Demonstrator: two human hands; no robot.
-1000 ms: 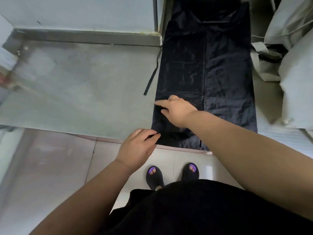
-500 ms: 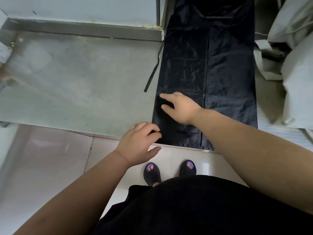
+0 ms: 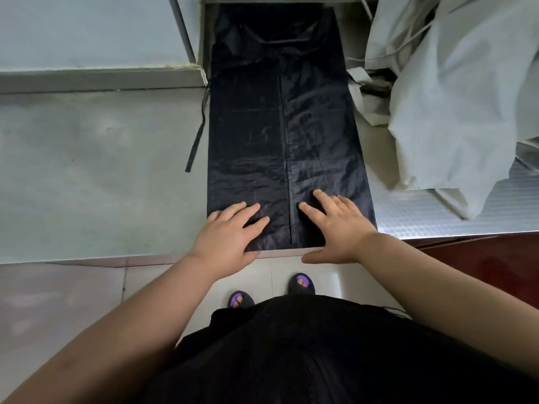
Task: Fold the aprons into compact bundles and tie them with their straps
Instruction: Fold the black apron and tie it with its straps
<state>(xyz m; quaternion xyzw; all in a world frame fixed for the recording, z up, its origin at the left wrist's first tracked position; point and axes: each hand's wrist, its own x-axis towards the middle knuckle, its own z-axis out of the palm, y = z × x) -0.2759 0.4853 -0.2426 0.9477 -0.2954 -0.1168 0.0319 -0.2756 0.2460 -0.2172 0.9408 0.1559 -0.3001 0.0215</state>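
Grey desk (image 3: 102, 176) across the view, tiled floor (image 3: 58, 301) below its near edge. One black apron (image 3: 318, 126) laid flat and lengthwise on the right part of the desk. Folded into a long narrow strip, with a fold edge down the middle. Near end almost flush with the desk edge, far end reaching back into a recess. One loose strap (image 3: 196, 141) trailing off the apron's left side onto bare desk.

Two hands, both spread flat with fingers straight, pressing on the apron's near end and pinching nothing: left hand (image 3: 227, 237) on the left half, right hand (image 3: 338, 228) on the right half, thumb out over the desk edge.

Crowding the right side: one heap of pale cloth (image 3: 455, 97), just beside the apron's far right edge, and one ribbed metal sheet (image 3: 437, 208) below it. Two dark sandals (image 3: 240, 298) on the floor between the arms.
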